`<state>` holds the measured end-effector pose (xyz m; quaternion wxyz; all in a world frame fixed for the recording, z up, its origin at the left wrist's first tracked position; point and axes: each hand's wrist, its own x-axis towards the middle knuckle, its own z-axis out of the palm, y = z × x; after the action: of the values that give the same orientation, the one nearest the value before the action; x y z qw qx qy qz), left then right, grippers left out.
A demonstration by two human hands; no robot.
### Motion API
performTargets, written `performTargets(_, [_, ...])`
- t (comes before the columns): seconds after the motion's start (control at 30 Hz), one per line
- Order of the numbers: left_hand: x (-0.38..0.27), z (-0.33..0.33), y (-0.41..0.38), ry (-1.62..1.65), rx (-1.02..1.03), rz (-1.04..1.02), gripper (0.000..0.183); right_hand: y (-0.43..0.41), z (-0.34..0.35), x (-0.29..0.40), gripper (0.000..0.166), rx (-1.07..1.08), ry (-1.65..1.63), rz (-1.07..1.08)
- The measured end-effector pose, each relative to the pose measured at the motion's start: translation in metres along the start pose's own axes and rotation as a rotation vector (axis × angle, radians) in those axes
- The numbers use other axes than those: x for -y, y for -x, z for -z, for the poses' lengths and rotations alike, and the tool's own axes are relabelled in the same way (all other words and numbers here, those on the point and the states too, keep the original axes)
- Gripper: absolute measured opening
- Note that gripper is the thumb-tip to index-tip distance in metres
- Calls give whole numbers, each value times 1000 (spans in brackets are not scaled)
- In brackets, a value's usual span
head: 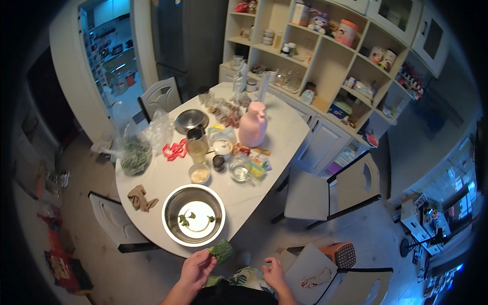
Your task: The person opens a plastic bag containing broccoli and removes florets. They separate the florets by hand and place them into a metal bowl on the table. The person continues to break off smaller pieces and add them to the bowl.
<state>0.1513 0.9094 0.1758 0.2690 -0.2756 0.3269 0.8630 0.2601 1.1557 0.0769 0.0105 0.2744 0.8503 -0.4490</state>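
Observation:
My left hand (197, 268) grips a head of broccoli (222, 251) between thumb and fingers, just off the near edge of the table. Beyond it stands a wide stainless steel bowl (167, 213) with a few small green florets (185, 220) lying on its bottom. My right hand (273, 272) is off to the right, away from the table, its fingers loosely curled and apart with nothing seen in them. A plastic bag of leafy greens (136, 156) rests at the table's left edge. A crumpled brown cloth or paper (141, 198) lies left of the bowl.
On the white table (217, 190) behind the bowl are a small bowl of pale food (199, 175), a glass pitcher (197, 146), a glass cup (239, 169), a pink jug (253, 126) and a metal basin (191, 120). Chairs (309, 194) stand around; one beside me holds a strap (316, 280).

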Motion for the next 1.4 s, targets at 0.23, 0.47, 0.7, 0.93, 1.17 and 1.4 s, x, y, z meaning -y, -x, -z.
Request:
performTargets(0.23, [6, 1, -13, 27, -26, 13, 20, -17, -4, -33, 25, 96, 87, 41])
performTargets(0.47, [32, -66, -74, 50, -51, -89, 25, -154, 69, -16, 20, 411, 263, 208])
performTargets(0.7, [67, -169, -139, 129, -27, -54, 31, -269, 147, -29, 19, 350, 234, 147])
performTargets(0.93, [60, -202, -176, 137, -178, -109, 27, -350, 149, -71, 23, 517, 383, 135])
performTargets(1.17, [34, -214, -236, 190, -278, -148, 27, -416, 133, 4, 19, 635, 264, 304])
performTargets(1.4, [2, -297, -313, 156, -2, -111, 23, -498, 151, 34, 17, 560, 394, 328])
